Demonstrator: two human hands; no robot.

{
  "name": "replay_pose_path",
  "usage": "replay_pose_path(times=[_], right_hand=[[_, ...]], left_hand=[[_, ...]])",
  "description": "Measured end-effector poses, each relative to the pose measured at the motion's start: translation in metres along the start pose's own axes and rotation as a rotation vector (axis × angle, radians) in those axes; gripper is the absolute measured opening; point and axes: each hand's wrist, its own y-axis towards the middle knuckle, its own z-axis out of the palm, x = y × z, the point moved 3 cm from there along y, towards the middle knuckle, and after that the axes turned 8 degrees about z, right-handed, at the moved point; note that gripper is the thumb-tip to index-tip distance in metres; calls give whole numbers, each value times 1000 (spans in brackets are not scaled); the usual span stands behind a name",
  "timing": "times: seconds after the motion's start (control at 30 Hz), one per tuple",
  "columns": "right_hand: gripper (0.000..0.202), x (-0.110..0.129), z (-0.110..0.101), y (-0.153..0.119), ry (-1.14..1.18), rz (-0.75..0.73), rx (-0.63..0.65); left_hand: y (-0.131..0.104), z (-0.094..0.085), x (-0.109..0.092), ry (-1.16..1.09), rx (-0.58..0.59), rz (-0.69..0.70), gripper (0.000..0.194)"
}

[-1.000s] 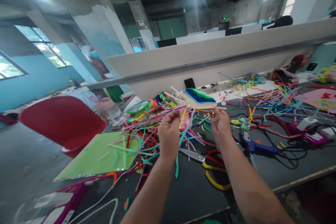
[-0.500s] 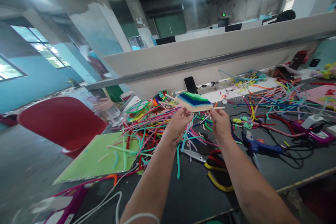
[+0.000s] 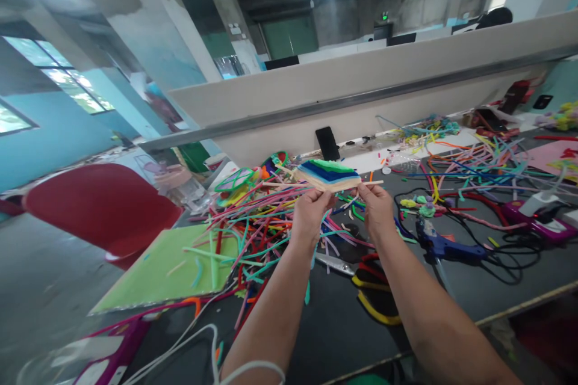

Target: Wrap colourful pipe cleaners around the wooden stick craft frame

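Note:
Both my hands hold up a flat craft piece [image 3: 332, 175] made of fuzzy pipe cleaners, banded in green, dark blue, light blue and cream. My left hand [image 3: 311, 210] pinches its near left edge, and my right hand [image 3: 376, 204] grips the near right corner, where a cream strand sticks out. Beneath and left of the hands spreads a tangle of coloured pipe cleaners [image 3: 266, 222]. Scissors with yellow and black handles [image 3: 377, 292] lie on the dark table under my forearms. A blue glue gun [image 3: 451, 246] is to the right of my right hand.
A green sheet [image 3: 167, 267] lies at the left with loose strands on it. Purple power strips [image 3: 537, 219] and cables are at both sides. A phone [image 3: 327, 143] leans against the low partition [image 3: 289, 129]. A red chair [image 3: 103, 207] stands left of the table.
My left hand has shifted its grip along the near edge, its thumb now on the craft piece. The view has tilted slightly; the piece stays held between both hands.

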Motion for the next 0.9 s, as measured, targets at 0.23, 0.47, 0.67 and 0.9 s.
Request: replay_pose_path(times=[0.23, 0.47, 0.67, 0.9], right_hand=[[21, 1, 2, -1, -49, -6, 15], [18, 8, 3, -3, -130, -81, 8], [16, 5, 1, -2, -151, -69, -36], [15, 1, -4, 3, -156, -113, -52]], left_hand=[[0, -4, 1, 126, -81, 27, 29], [-2, -7, 0, 136, -66, 33, 30], [-2, -8, 3, 75, -91, -13, 26], [-4, -7, -1, 102, -86, -12, 27]])
